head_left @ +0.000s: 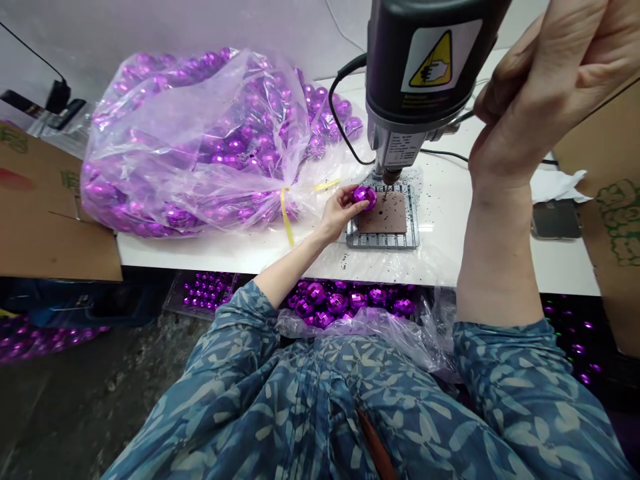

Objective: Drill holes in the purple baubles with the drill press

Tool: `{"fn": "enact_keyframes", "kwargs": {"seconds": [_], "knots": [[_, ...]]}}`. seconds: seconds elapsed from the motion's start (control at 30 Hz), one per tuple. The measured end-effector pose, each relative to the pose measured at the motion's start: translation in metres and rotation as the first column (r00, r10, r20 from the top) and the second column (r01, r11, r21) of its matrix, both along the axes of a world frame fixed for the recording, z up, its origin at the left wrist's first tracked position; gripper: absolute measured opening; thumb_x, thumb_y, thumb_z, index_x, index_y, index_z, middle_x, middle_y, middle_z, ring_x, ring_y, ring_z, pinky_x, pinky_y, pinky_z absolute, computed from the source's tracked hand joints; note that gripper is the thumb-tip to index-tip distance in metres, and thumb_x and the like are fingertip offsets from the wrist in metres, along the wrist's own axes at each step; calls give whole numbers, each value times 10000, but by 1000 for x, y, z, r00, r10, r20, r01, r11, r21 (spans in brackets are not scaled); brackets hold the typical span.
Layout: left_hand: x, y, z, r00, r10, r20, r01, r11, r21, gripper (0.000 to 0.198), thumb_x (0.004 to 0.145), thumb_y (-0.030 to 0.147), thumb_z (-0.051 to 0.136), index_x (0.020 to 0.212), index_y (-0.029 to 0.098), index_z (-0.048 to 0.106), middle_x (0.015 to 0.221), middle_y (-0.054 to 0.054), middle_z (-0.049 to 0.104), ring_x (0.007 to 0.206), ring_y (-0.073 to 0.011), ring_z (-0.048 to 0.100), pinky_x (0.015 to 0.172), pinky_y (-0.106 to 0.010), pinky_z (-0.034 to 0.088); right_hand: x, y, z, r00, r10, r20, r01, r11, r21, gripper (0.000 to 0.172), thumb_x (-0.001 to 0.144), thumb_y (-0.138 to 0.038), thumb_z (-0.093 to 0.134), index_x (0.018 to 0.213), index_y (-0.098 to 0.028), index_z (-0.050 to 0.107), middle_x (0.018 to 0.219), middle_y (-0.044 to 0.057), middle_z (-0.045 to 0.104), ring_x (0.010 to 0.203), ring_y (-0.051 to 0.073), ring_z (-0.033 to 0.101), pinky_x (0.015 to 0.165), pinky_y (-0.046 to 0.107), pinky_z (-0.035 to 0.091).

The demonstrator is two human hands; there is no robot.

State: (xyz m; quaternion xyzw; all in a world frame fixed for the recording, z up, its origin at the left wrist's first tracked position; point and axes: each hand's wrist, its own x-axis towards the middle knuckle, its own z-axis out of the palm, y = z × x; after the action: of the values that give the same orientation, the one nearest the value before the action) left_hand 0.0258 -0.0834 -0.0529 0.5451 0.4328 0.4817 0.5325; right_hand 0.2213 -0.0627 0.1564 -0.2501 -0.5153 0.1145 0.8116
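Observation:
My left hand (337,212) pinches a shiny purple faceted ball (365,197) between thumb and fingers. It holds the ball over the left part of a brown square board (384,217), which lies on the grooved metal base (383,241) of a small bench drill press (420,73). The thin drill bit (387,189) points down just to the right of the ball, apart from it. A dark hole shows in the board. Raised at the upper right, my right hand (555,73) is closed beside the motor housing, around the drill press handle, which the fingers mostly hide.
A big clear bag (200,147) of purple balls, tied with yellow, fills the table's left side. More purple balls (337,301) lie in a plastic-lined container below the front edge. Cardboard boxes (55,207) flank both sides. A phone (556,220) and white tissue (555,185) lie right.

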Motion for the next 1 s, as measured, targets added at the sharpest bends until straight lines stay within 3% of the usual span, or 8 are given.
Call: {"fn": "enact_keyframes", "kwargs": {"seconds": [0.17, 0.33, 0.5, 0.8, 1.0], "knots": [[14, 10, -16, 998, -61, 16, 60, 998, 36, 703, 801, 473, 989, 1331, 199, 617, 1412, -149, 747, 1378, -294, 713, 1275, -527, 504, 3, -2, -1, 998, 47, -33, -47, 999, -3, 690, 746, -761, 642, 669, -162, 308, 465, -94, 322, 411, -48, 320, 481, 180, 178], [19, 14, -25, 995, -58, -82, 72, 981, 179, 726, 752, 479, 1014, 1305, 214, 625, 1381, -125, 741, 1357, -325, 710, 1239, -543, 543, 5, -5, 2, 997, 71, -7, -71, 996, -54, 675, 723, -767, 649, 659, -173, 334, 457, -100, 326, 417, -42, 352, 485, 176, 197], [23, 6, -28, 979, -41, -199, 102, 945, 311, 663, 842, 519, 938, 1340, 240, 600, 1412, -129, 717, 1356, -324, 705, 1210, -540, 567, 4, -7, 1, 996, 90, -22, -90, 995, -31, 653, 708, -757, 661, 656, -180, 360, 451, -103, 347, 404, -38, 341, 475, 184, 223], [33, 0, -32, 970, -84, -229, 154, 938, 310, 620, 958, 588, 826, 1404, 252, 556, 1397, -117, 696, 1348, -308, 688, 1215, -563, 549, 8, -2, -3, 996, 90, -21, -90, 996, 6, 611, 791, -700, 665, 680, -169, 384, 473, -97, 336, 420, -49, 356, 478, 170, 210], [35, -1, -36, 979, -128, -159, 175, 929, 325, 670, 945, 606, 834, 1398, 251, 490, 1481, -159, 675, 1404, -327, 683, 1247, -598, 535, 8, -1, -7, 997, 76, 5, -76, 995, 66, 601, 846, -659, 666, 682, -151, 389, 462, -97, 299, 406, -52, 343, 467, 158, 180]]}}
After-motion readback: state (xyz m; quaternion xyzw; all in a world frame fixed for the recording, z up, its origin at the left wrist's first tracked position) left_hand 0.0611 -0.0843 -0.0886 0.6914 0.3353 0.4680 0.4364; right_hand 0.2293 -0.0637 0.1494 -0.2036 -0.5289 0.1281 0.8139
